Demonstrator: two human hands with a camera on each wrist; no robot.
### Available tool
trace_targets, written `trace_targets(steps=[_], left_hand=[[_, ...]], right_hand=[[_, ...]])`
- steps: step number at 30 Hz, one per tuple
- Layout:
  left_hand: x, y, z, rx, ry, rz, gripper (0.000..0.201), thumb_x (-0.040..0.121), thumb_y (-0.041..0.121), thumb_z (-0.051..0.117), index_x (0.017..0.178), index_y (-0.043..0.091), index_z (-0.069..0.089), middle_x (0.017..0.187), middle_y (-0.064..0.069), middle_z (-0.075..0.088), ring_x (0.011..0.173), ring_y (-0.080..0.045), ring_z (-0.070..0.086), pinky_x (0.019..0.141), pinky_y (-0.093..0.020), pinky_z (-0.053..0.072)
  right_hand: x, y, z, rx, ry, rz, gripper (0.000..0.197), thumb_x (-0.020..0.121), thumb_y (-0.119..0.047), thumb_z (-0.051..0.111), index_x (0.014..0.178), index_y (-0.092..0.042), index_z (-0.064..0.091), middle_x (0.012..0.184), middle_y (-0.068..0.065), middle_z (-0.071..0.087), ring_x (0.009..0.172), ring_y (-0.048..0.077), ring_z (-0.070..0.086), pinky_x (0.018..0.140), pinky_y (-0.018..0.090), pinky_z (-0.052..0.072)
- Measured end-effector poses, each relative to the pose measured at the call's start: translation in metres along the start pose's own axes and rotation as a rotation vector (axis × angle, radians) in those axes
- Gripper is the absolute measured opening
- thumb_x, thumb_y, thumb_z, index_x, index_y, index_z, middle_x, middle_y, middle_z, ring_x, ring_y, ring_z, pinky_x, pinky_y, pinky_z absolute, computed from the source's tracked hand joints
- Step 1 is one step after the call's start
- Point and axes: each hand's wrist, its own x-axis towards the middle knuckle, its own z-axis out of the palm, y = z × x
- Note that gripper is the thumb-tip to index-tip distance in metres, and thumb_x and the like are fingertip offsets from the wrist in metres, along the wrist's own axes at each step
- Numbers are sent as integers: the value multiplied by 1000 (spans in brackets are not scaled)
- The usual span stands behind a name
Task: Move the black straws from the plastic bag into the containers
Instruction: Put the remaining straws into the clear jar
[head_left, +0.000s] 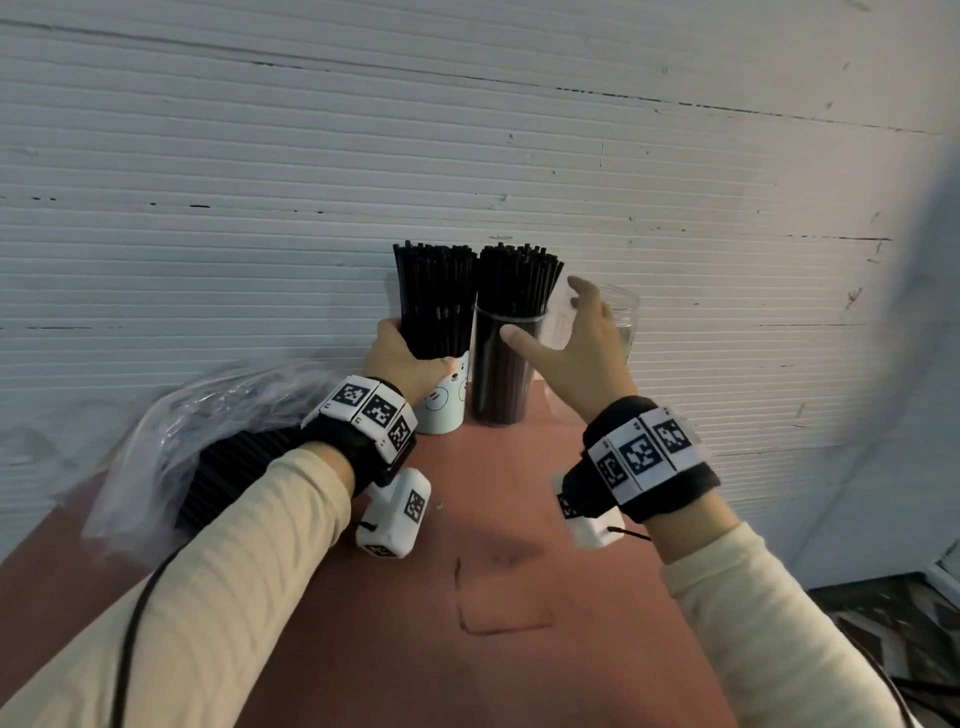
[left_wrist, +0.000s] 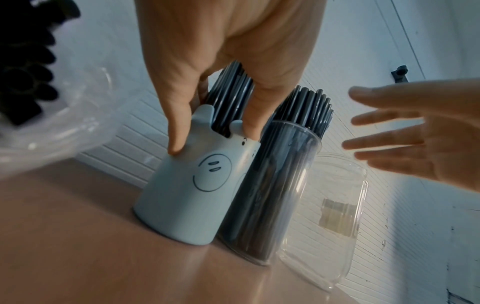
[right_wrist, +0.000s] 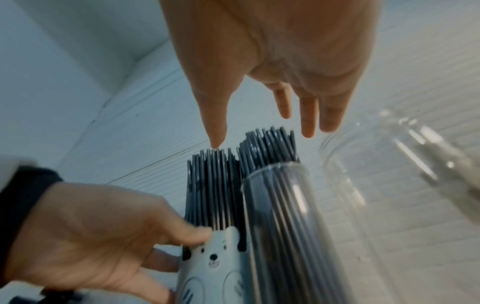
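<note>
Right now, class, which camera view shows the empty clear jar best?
The left wrist view: the empty clear jar appears whole, standing on the table beside the straw-filled clear tube. In the head view the right hand covers most of it; the right wrist view shows only its blurred upper part.

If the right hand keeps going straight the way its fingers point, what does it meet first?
Most likely the empty clear jar: the open right hand points toward its rim, just right of the straw-filled clear tube. Depth is unclear; the fingers may clear it and reach the wall.
</note>
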Motion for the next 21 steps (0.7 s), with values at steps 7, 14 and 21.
trace_targets(steps=[7,14,21], left_hand=[[1,2,0,29,-4,-18,70,80,22,75,138,9,37,136,-6,54,124,-24,52,90,-25,38],[0,4,-1,36,-14,-24,70,80,22,76,137,9,38,133,-7,55,120,-25,54,86,-25,39],[-5,4,0,2,-8,-16,69,81,21,75,138,9,37,130,-7,57,112,-23,56,85,-26,40]], right_hand=[[31,33,-30,-31,102,146,109,76,-56,72,151,-8,10,157,13,15,146,29,11,119,46,17],[50,56,-30,92,53,313,96,77,-48,74,149,-11,22,150,12,34,136,27,37,98,28,36],[35,54,-42,152,100,285,91,75,-45,78,145,-13,29,143,8,43,129,24,45,100,31,40]])
